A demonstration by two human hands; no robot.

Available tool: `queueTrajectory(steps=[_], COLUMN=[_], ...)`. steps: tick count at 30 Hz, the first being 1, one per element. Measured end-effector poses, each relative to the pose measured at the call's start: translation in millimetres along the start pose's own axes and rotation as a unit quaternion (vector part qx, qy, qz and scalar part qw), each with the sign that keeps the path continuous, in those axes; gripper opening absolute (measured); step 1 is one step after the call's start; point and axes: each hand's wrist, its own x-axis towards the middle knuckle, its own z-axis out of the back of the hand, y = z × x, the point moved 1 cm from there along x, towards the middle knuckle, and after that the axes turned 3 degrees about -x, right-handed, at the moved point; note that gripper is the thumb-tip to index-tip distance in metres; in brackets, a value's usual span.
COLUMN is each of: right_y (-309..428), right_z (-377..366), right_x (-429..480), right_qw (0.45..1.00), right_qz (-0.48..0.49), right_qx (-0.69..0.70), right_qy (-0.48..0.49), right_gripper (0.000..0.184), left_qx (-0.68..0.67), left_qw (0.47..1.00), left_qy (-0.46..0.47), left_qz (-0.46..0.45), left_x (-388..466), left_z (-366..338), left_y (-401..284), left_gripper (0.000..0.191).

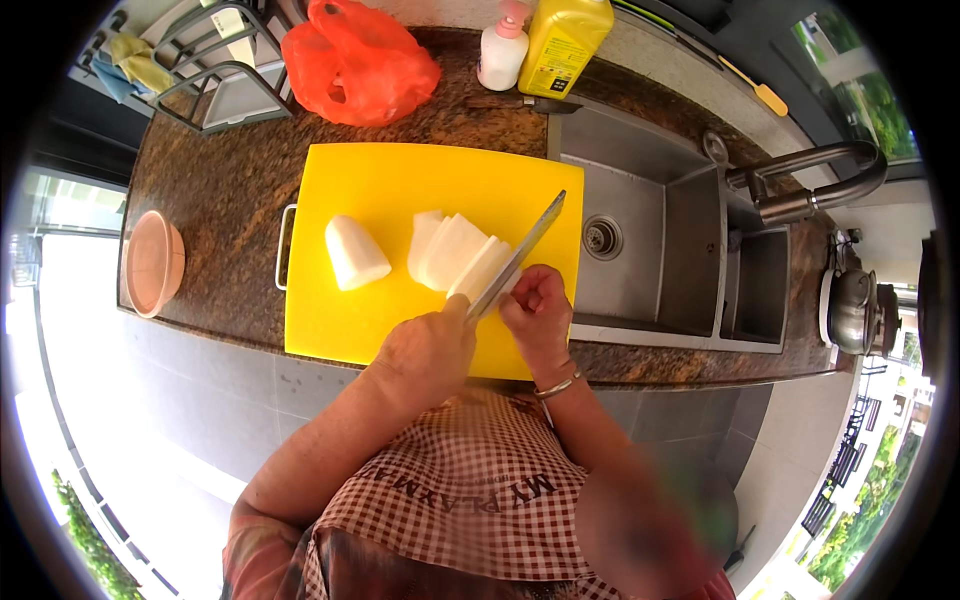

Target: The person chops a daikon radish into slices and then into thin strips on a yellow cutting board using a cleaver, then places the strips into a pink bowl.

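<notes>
My left hand [431, 341] grips the handle of a kitchen knife [525, 247], its blade pointing up and right over the yellow cutting board [352, 330]. Left of the blade lies a row of overlapping white slices [454, 251], which look like daikon radish. A thin strip of white shows on the blade's right side. Beside it my right hand [540, 307] has its fingers curled; whether they hold that strip is hard to see. A larger rounded chunk of the radish [356, 251], cut flat at its lower end, lies apart at the board's left.
A pink plastic bowl [155, 262] stands at the counter's left end. Behind the board are a red plastic bag [360, 67], a dish rack [225, 75], a pump bottle [502, 52] and a yellow bottle [566, 49]. Right of the board is a steel sink [622, 187] with a faucet [817, 176].
</notes>
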Motion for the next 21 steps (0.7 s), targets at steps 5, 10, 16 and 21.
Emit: queueTrajectory(steps=[5, 10, 16, 21], right_y=[0, 5, -10, -8], right_z=[1, -1, 0, -4], right_x=[0, 1, 1, 5], right_qw=[1.000, 1.000, 0.996, 0.995], right_qz=[0.018, 0.020, 0.058, 0.058], right_qx=[0.007, -0.008, -0.073, -0.080], right_qy=[0.010, 0.019, -0.012, -0.011], right_gripper=[0.034, 0.034, 0.037, 0.040], left_qx=[-0.001, 0.063, 0.037, 0.006], left_qw=[1.000, 0.997, 0.999, 0.997], left_qy=[-0.007, -0.016, -0.012, -0.017], left_qz=[-0.005, -0.044, 0.002, -0.077], left_x=[0, 12, 31, 35], left_z=[2, -3, -24, -6], left_y=[-3, -4, 3, 12], left_gripper=[0.031, 0.029, 0.031, 0.032])
